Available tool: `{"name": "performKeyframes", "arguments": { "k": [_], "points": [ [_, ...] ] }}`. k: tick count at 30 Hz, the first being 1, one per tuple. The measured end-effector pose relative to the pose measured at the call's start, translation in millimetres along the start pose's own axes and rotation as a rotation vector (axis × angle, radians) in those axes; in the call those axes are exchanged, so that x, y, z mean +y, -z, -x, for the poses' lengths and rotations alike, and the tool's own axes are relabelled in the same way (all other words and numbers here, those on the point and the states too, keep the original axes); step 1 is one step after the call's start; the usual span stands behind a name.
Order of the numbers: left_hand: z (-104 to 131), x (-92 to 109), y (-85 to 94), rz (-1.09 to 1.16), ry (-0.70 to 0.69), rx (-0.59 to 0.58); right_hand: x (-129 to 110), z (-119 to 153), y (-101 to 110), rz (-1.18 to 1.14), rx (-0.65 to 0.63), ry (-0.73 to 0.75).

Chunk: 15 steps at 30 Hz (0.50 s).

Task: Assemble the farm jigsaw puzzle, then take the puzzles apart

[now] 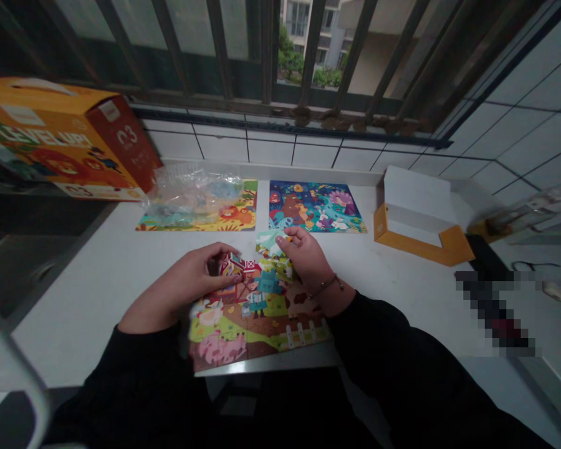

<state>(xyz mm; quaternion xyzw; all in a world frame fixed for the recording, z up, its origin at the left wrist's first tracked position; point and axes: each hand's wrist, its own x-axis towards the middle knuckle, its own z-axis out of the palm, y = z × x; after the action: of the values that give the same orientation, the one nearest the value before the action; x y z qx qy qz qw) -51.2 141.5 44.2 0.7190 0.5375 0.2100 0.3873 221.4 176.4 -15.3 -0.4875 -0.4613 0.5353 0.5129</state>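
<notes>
A farm puzzle [262, 324] with pigs, a cow and a white fence lies at the front edge of the white counter. My left hand [196, 274] curls round a red barn piece [229, 265] at the puzzle's upper left, fingers and thumb on its edges. Between the thumb and fingers of my right hand [306, 252] is a light-blue and green piece [268, 243], at the puzzle's top edge. A loose teal piece [268, 282] rests on the middle of the puzzle, between my hands.
Behind lie a lion puzzle [238, 215] under clear plastic packaging [191, 193] and a blue animal puzzle [315, 206]. A large orange box [65, 143] stands at the left; an open yellow-and-white box [416, 224] sits at the right. Barred window beyond.
</notes>
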Motion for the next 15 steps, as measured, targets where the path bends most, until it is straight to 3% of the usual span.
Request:
{"name": "performKeyframes", "arguments": {
  "k": [9, 15],
  "points": [
    [9.3, -17.1, 16.8, 0.192, 0.038, -0.007, -1.7, 0.7, -0.8, -0.010, 0.008, -0.001],
    [11.4, -21.5, 22.0, 0.160, 0.026, 0.067, 0.4, 0.6, 0.1, 0.026, -0.006, -0.021]
  ]
}}
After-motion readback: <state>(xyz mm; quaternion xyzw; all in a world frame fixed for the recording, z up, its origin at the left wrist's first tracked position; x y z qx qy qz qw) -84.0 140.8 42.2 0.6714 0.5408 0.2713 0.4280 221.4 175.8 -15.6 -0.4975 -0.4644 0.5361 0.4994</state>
